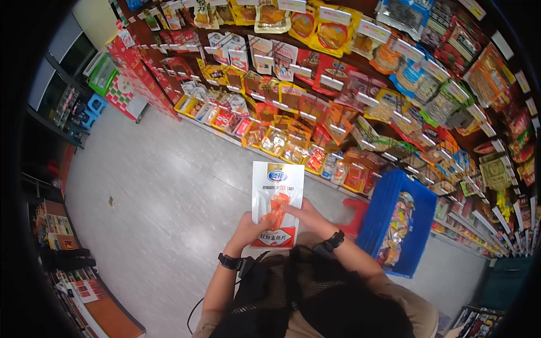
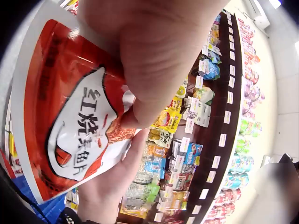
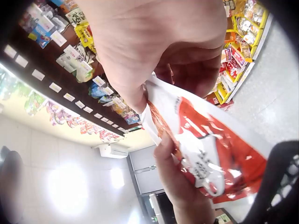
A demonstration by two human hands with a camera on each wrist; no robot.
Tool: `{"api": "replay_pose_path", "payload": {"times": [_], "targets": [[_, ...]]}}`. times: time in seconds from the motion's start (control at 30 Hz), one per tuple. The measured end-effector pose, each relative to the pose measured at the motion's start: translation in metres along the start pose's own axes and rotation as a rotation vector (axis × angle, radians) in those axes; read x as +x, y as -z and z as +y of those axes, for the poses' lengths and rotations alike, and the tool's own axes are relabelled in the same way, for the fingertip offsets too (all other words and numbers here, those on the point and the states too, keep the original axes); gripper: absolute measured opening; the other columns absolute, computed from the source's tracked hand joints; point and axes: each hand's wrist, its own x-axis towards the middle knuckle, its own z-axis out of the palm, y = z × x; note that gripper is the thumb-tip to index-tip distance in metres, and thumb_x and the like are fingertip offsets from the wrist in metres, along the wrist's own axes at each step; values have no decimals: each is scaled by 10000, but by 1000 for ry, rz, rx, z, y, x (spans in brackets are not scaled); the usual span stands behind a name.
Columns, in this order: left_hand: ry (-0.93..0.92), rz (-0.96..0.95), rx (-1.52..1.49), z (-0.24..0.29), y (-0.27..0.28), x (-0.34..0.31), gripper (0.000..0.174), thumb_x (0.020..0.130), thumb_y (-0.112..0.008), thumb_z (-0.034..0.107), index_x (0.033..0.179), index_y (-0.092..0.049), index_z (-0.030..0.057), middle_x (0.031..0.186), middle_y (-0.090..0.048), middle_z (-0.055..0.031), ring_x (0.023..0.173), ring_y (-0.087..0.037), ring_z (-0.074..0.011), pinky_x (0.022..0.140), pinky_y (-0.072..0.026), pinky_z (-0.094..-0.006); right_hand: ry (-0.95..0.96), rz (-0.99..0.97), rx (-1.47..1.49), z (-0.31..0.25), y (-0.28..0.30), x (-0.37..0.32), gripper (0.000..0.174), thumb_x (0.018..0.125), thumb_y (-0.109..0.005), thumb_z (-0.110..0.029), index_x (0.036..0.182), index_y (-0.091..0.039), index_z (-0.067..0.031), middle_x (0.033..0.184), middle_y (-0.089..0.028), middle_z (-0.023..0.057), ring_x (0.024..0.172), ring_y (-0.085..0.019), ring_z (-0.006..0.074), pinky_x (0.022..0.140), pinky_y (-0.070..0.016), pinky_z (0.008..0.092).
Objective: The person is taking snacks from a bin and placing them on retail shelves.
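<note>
A white and red snack pouch (image 1: pixel 276 188) is held upright in front of the body, its printed front facing up at the head camera. My left hand (image 1: pixel 248 230) grips its left edge, thumb lying across the front. On the opposite edge my right hand (image 1: pixel 313 218) pinches the pouch, its thumb over the picture of orange-red food. The left wrist view shows the pouch's red lower label (image 2: pixel 81 121) with large dark characters close up. Seen from the right wrist, the pouch (image 3: pixel 205 144) bends slightly between both hands, and the right fingers behind it are partly hidden.
Shelves of hanging snack bags (image 1: pixel 338 79) run across the front and right. A blue crate (image 1: pixel 375 197) holding small packets stands to the right, beside a red stool (image 1: pixel 354 217). Grey floor (image 1: pixel 152 186) spreads to the left, with a low display shelf (image 1: pixel 112 310) at lower left.
</note>
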Motion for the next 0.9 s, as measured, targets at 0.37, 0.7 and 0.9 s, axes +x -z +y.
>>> {"api": "replay_pose_path", "payload": {"times": [0.37, 0.7, 0.9], "targets": [[-27, 47, 78, 104, 76, 140, 300, 848, -727, 152, 1076, -643, -23, 956, -694, -60, 849, -647, -120, 725, -530, -289, 152, -35, -10, -107, 28, 177, 392, 955, -623, -259, 1239, -578, 8, 1171, -639, 45, 1042, -584, 108, 911, -477, 272], [-93, -214, 40, 133, 120, 224, 339, 878, -689, 140, 1163, -593, -16, 1008, -677, -72, 857, -639, -127, 729, -531, -278, 173, 200, 118, -138, 33, 213, 393, 931, -651, -230, 1253, -575, -19, 1190, -637, 57, 1078, -587, 122, 930, -477, 294], [-90, -391, 71, 160, 162, 251, 346, 875, -690, 137, 1171, -604, -20, 1021, -687, -85, 881, -652, -143, 759, -538, -296, 254, 328, 95, -139, 13, 231, 395, 928, -657, -214, 1259, -571, -14, 1188, -639, 52, 1076, -589, 120, 934, -477, 299]]}}
